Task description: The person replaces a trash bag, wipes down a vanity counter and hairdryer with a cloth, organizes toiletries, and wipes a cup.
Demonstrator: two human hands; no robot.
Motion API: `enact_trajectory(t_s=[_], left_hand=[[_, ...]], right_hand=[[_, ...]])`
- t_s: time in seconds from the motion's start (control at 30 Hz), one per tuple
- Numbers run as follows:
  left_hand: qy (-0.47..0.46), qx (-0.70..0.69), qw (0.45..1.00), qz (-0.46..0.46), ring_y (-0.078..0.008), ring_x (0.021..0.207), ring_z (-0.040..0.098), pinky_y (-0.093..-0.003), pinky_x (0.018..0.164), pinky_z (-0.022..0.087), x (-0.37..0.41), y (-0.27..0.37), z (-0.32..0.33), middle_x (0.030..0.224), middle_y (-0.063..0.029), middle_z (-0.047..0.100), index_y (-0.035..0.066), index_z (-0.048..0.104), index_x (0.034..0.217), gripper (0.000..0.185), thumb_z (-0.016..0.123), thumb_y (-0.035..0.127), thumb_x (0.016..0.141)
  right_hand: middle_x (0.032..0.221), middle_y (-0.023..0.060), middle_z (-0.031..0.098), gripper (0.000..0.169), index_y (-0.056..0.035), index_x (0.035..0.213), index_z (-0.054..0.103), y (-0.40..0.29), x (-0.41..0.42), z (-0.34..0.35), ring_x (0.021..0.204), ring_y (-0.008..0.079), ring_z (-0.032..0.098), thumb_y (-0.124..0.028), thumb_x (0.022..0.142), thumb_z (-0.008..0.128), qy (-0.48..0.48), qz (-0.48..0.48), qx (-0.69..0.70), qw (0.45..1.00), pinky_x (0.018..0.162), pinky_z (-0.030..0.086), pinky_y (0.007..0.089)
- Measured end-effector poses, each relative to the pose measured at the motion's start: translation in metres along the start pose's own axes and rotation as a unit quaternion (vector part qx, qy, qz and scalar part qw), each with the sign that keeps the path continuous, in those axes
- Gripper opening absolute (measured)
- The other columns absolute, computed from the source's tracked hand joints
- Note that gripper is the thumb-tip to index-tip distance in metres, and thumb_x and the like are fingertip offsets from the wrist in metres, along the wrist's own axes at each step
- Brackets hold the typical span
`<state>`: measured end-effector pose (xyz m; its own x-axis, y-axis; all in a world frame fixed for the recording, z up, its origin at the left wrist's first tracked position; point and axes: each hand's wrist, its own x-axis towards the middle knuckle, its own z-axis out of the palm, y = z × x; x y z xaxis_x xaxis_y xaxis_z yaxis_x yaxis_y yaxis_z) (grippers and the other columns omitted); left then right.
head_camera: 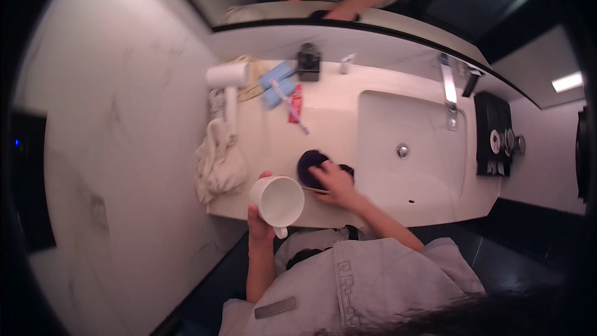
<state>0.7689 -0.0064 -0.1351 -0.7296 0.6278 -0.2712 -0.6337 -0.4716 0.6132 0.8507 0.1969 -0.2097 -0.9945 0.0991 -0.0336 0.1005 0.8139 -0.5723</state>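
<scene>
My left hand (261,221) grips a white mug (281,201) over the front edge of the counter; its open top faces up and its handle points toward me. To the right, my right hand (336,184) is on a dark purple cloth (310,165) lying on the counter, left of the sink. The fingers are slightly blurred, and whether they hold the cloth or only press on it cannot be told. A thin pale edge shows under the cloth beside the hand.
A sink (406,182) with a chrome faucet (449,93) fills the right side. Behind are a toothbrush (289,105), a red tube (295,102), blue packets (277,84) and a black bottle (308,63). A hair dryer (228,75) and beige cloth (221,163) lie left; a black tray (489,135) stands right.
</scene>
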Motion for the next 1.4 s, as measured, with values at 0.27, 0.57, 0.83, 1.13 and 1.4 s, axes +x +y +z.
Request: enact_trajectory(t_s=[0.27, 0.57, 0.83, 1.13, 1.4], left_hand=[[-0.045, -0.044, 0.998, 0.031, -0.0264, 0.117, 0.05, -0.0368, 0.096, 0.044, -0.076, 0.04, -0.073, 0.13, -0.0179, 0.046, 0.008, 0.031, 0.136, 0.084, 0.069, 0.051, 0.075], [0.129, 0.0, 0.977, 0.17, -0.0235, 0.112, 0.055, -0.0357, 0.093, 0.046, -0.207, 0.045, -0.124, 0.122, -0.0126, 0.053, 0.005, 0.032, 0.136, 0.076, 0.056, 0.055, 0.083], [0.295, -0.115, 0.889, 0.332, -0.0233, 0.113, 0.055, -0.0375, 0.094, 0.047, -0.297, -0.01, -0.1, 0.122, -0.0106, 0.054, 0.006, 0.041, 0.13, 0.06, 0.03, 0.055, 0.096], [0.491, 0.076, 0.707, 0.503, -0.0196, 0.109, 0.05, -0.0322, 0.096, 0.038, -0.377, -0.03, -0.081, 0.119, -0.0109, 0.051, -0.001, 0.045, 0.125, 0.051, 0.034, 0.04, 0.096], [0.633, 0.359, 0.335, 0.599, -0.028, 0.11, 0.046, -0.0394, 0.095, 0.036, -0.53, -0.014, -0.159, 0.122, -0.0188, 0.043, -0.004, 0.037, 0.13, 0.067, 0.046, 0.044, 0.084]], right_hand=[[0.088, 0.0078, 0.061, 0.029, -0.009, 0.106, 0.062, -0.123, 0.128, 0.006, 0.077, 0.0221, 0.062, -0.015, 0.078, 0.068, 0.016, -0.207, 0.103, 0.973, 0.067, 0.049, 0.0344], [0.087, -0.0009, 0.059, 0.025, -0.007, 0.112, 0.057, -0.205, 0.115, -0.024, 0.08, 0.0062, 0.053, -0.009, 0.088, 0.06, -0.094, -0.139, 0.425, 0.889, 0.071, 0.045, 0.0222], [0.082, 0.0005, 0.061, 0.022, -0.0006, 0.098, 0.064, -0.198, 0.062, -0.04, 0.074, 0.0074, 0.053, -0.018, 0.093, 0.051, -0.018, -0.154, 0.455, 0.877, 0.064, 0.041, 0.022], [0.118, 0.0246, 0.049, 0.063, 0.0046, 0.125, 0.045, -0.372, -0.116, 0.099, 0.108, 0.041, 0.047, -0.039, 0.083, 0.063, -0.401, -0.608, 0.126, 0.673, 0.094, 0.038, 0.0424], [0.096, 0.0044, 0.063, 0.032, 0.0015, 0.106, 0.062, -0.541, -0.238, 0.191, 0.085, 0.0114, 0.058, -0.026, 0.09, 0.061, -0.641, -0.057, 0.419, 0.64, 0.074, 0.047, 0.0275]])
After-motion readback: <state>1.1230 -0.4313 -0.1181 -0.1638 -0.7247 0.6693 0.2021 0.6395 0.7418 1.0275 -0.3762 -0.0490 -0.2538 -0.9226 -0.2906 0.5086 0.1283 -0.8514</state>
